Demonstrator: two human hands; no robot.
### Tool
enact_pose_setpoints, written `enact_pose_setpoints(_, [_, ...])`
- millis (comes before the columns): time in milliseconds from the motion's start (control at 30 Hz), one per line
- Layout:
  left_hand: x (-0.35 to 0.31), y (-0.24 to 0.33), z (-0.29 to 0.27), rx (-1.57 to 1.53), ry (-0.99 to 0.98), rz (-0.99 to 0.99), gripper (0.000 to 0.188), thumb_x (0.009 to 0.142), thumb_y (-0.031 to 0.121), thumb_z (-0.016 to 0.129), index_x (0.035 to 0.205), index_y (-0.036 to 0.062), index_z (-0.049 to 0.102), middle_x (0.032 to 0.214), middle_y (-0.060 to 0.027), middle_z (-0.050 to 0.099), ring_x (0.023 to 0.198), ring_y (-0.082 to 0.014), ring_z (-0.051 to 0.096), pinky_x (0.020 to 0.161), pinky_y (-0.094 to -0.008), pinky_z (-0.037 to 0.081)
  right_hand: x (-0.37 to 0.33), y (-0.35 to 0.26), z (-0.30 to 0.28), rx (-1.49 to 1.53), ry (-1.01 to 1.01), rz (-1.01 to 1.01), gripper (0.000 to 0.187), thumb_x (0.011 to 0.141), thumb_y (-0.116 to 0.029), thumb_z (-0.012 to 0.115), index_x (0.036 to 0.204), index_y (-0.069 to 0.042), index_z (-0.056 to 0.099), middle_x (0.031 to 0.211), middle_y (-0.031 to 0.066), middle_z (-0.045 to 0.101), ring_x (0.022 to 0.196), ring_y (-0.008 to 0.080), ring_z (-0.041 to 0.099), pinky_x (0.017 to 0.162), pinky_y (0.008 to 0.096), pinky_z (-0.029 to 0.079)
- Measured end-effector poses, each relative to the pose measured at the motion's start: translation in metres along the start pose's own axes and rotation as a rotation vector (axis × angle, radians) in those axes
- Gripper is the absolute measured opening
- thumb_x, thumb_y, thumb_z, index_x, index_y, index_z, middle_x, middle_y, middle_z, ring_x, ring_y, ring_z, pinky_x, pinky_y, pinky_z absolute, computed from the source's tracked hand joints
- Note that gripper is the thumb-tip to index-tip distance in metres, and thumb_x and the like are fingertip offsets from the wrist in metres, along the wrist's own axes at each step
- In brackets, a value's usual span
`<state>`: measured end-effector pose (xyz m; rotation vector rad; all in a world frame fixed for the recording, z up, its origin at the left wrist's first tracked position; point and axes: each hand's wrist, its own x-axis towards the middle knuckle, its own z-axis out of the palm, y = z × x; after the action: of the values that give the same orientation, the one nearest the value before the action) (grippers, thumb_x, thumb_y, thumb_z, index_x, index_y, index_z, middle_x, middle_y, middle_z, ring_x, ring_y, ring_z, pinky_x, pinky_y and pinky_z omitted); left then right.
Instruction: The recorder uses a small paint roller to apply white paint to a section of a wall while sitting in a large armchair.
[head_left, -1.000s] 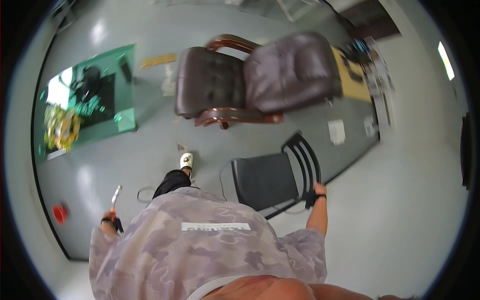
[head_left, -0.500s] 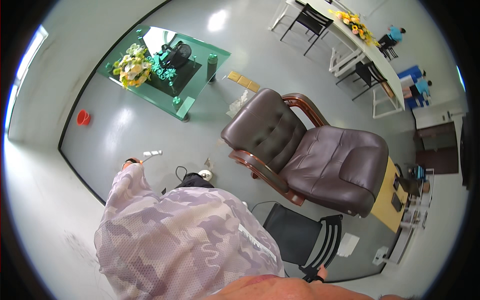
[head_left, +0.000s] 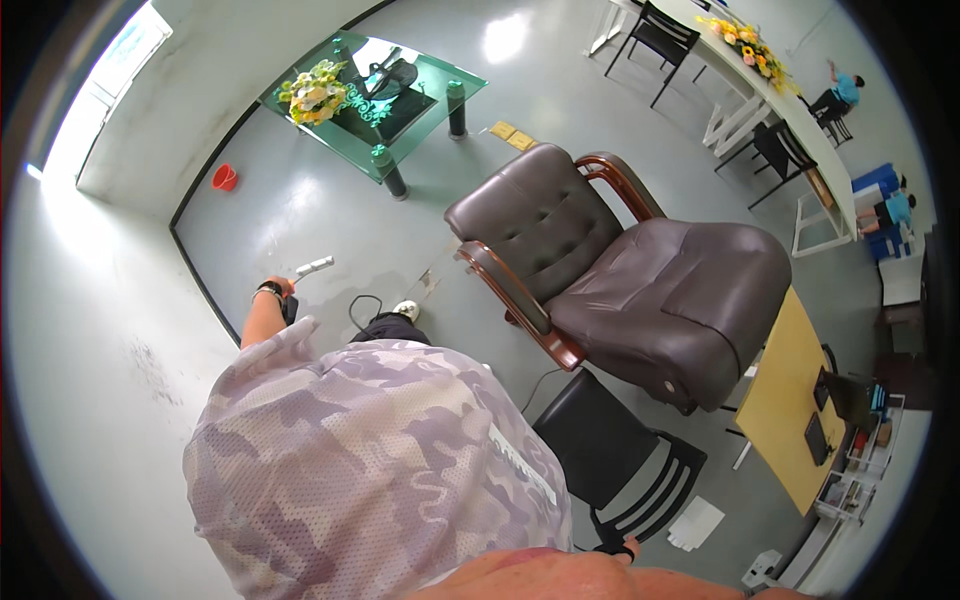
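1. Glossy grey floor (head_left: 540, 60), white scuffed wall (head_left: 140, 330) at left; window light glares off both.
2. Left hand (head_left: 278, 287) out over open floor, fingers wrapped around the near end of a pale-headed tool (head_left: 315, 267). Head slim, smooth, angled away from the fist.
3. Tool looks light and stiff, perhaps slick along the head; the handle end seems the sure hold. Its exact kind is too small to tell.
4. Right hand (head_left: 628, 550) at the slatted back of a black chair (head_left: 590, 435), low in view, partly hidden by the shoulder. Whether its fingers are clamped or merely resting, I cannot tell.
5. Chair: flat smooth seat, curved slats; probably rigid and fairly light, best taken by the top slat.
6. Just beside it, a brown armchair (head_left: 670, 290): tufted, creased, leathery padding, polished wooden arms. Likely heavy, soft on top; the arms offer firmer holds.
7. Green glass desk (head_left: 420, 130) beyond, hard and breakable-looking, carrying flowers (head_left: 315, 93).
8. Wearer's shirt (head_left: 370, 460): perforated mesh, camouflage blotches, loose folds.
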<state>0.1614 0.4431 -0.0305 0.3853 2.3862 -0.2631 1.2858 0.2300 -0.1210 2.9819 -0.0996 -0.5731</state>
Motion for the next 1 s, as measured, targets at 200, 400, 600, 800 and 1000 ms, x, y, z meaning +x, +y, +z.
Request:
enact_pose_setpoints(200, [-0.037,-0.003,0.016,-0.110,0.012,-0.049,0.011,0.072,0.020,0.068,0.075,0.0095,0.065,0.065,-0.0033,0.055,0.056,-0.0141,0.047,0.052,-0.0348,0.039,-0.036,-0.004,-0.044,0.068,0.141,0.077,0.043,0.081,-0.036,0.060,0.108,-0.003,0.060,0.104,0.0189,0.061,0.087,0.0343,0.061,0.075,0.0479,0.051])
enact_pose_setpoints(400, [-0.057,-0.043,0.014,-0.047,0.009,-0.133,0.016,0.072,0.023,0.069,0.080,0.0094,0.066,0.068,-0.0020,0.057,0.057,-0.0132,0.048,0.053,-0.0318,0.039,-0.020,-0.013,-0.052,0.174,0.112,0.084,0.060,0.071,-0.037,0.065,0.117,0.001,0.054,0.109,0.0184,0.059,0.090,0.0334,0.060,0.078,0.0452,0.049])
enact_pose_setpoints(600, [-0.070,-0.095,0.021,-0.232,-0.016,-0.144,0.018,0.072,0.021,0.068,0.086,0.0084,0.067,0.071,-0.0014,0.061,0.057,-0.0106,0.051,0.050,-0.0270,0.040,-0.032,-0.047,0.018,0.429,-0.702,-0.435,0.055,0.081,-0.036,0.055,0.117,0.006,0.052,0.116,0.0132,0.054,0.105,0.0270,0.050,0.093,0.0372,0.037])
enact_pose_setpoints(800, [0.042,-0.185,0.046,-0.230,-0.099,-0.119,0.020,0.072,0.026,0.066,0.079,0.0075,0.066,0.066,-0.0027,0.060,0.056,-0.0157,0.051,0.051,-0.0322,0.040,-0.158,-0.066,0.173,0.526,-0.973,-0.464,0.041,0.078,-0.036,0.062,0.105,-0.004,0.062,0.104,0.0067,0.063,0.091,0.0232,0.059,0.080,0.0362,0.047])
enact_pose_setpoints(1000, [0.115,-0.237,0.033,0.285,-0.286,0.167,0.028,0.075,0.036,0.061,0.086,0.0115,0.067,0.081,-0.0080,0.061,0.067,-0.0206,0.052,0.060,-0.0345,0.042,-0.316,-0.093,0.151,0.173,-0.729,-0.687,0.073,0.076,-0.043,0.062,0.131,0.000,0.039,0.131,0.0119,0.045,0.116,0.0269,0.044,0.080,0.0408,0.043])
